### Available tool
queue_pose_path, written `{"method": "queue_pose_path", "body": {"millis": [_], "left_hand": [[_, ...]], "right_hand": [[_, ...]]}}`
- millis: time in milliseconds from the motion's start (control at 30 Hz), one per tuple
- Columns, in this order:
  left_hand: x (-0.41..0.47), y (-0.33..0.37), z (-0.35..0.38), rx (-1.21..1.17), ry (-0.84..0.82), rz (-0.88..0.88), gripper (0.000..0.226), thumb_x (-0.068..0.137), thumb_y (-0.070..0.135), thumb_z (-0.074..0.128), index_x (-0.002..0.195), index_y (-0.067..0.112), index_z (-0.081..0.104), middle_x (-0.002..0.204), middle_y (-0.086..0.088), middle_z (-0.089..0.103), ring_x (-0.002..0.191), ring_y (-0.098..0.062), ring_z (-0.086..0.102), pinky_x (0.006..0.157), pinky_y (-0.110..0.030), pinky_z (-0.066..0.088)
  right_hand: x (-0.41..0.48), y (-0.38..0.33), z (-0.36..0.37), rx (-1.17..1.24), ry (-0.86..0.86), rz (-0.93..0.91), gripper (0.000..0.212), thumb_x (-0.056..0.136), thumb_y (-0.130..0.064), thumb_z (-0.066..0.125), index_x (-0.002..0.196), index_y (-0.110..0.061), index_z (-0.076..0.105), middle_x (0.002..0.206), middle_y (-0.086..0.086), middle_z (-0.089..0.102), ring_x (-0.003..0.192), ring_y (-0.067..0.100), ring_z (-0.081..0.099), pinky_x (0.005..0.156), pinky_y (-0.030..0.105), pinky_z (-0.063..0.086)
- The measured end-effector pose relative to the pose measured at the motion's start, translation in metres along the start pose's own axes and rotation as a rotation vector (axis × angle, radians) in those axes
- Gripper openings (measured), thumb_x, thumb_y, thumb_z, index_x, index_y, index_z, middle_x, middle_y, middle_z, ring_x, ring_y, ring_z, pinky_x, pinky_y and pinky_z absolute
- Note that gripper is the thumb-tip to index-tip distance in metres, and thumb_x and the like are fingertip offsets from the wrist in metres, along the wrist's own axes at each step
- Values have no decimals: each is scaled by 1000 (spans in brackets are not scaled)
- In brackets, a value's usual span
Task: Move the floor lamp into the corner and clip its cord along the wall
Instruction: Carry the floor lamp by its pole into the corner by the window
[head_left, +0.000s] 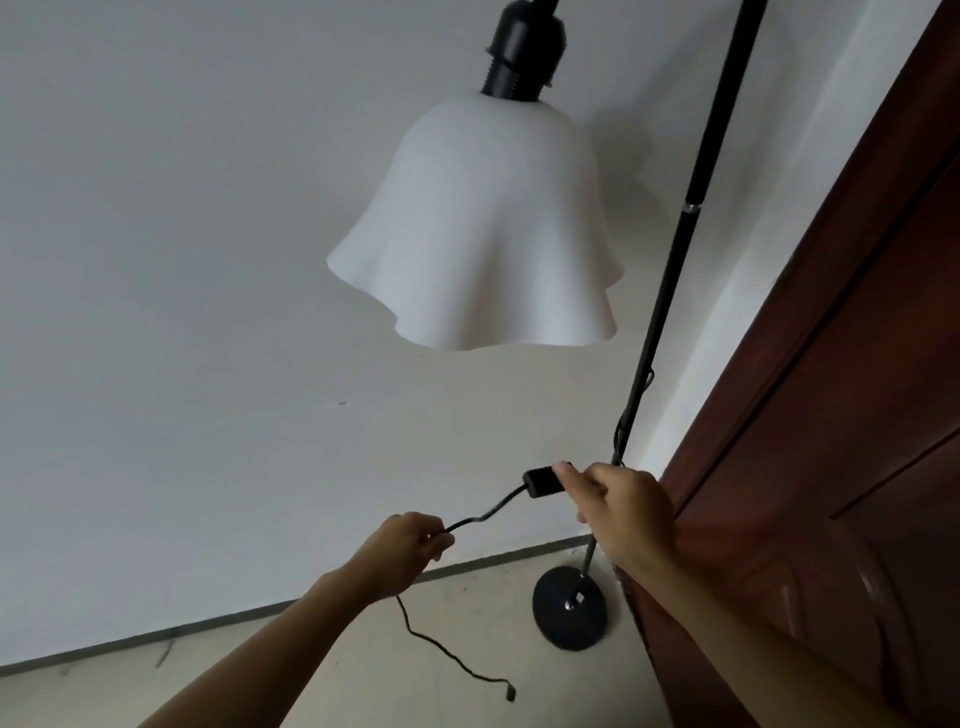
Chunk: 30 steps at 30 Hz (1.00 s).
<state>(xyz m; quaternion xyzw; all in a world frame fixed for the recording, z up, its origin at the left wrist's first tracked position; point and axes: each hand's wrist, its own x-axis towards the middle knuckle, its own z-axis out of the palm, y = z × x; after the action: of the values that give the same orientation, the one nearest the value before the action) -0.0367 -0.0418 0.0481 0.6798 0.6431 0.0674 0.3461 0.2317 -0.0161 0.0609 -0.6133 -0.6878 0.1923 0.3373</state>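
Note:
The floor lamp stands near the corner, with a wavy white shade (483, 228), a thin black pole (670, 280) and a round black base (569, 613) on the floor. Its black cord (493, 506) runs from the pole to a small black switch box (540, 480). My right hand (618, 504) pinches that box against the wall. My left hand (400, 545) is closed on the cord a little lower and to the left. Below my left hand the cord trails over the floor to a small plug (510, 693).
A plain white wall (182, 312) fills the left and middle. A dark red-brown wooden door (841, 441) stands at the right, close to the lamp base. A grey skirting strip (234, 621) meets the pale floor (363, 675).

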Motion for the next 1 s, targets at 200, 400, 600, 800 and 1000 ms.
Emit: {"method": "queue_pose_path", "body": {"millis": [200, 400, 600, 800, 1000], "left_hand": [[-6, 1, -11, 50, -5, 1, 36, 93, 33, 51, 59, 23, 52, 66, -2, 60, 53, -9, 47, 61, -31, 41], [-10, 2, -23, 40, 36, 53, 32, 93, 31, 52, 68, 14, 61, 66, -6, 65, 55, -8, 49, 59, -27, 40], [-12, -12, -38, -44, 104, 44, 31, 92, 33, 55, 64, 20, 61, 52, 7, 51, 47, -3, 45, 51, -17, 33], [-21, -27, -34, -225, 81, -39, 41, 83, 44, 63, 56, 17, 51, 51, 5, 43, 50, -8, 42, 51, -20, 35], [-29, -55, -40, -327, 142, -74, 31, 94, 29, 53, 67, 21, 65, 58, 4, 55, 56, -9, 51, 59, -24, 41]], "right_hand": [[7, -22, 7, -21, 141, -350, 12, 88, -24, 65, 80, -16, 66, 78, -7, 65, 72, 11, 60, 59, 24, 49], [-12, -28, 66, 213, -539, 71, 36, 101, -38, 42, 120, -18, 66, 122, -4, 67, 114, 11, 59, 101, 30, 45], [-20, -30, 82, 576, -694, 265, 41, 99, -41, 45, 72, -17, 66, 58, -5, 61, 62, 14, 60, 73, 33, 50], [28, -14, 50, 726, -38, 670, 40, 84, -35, 66, 51, -22, 48, 37, -7, 37, 29, 11, 34, 38, 22, 33], [63, 47, 12, 726, 177, 782, 33, 83, -25, 64, 55, -18, 48, 40, -7, 31, 29, 10, 25, 33, 19, 28]]}}
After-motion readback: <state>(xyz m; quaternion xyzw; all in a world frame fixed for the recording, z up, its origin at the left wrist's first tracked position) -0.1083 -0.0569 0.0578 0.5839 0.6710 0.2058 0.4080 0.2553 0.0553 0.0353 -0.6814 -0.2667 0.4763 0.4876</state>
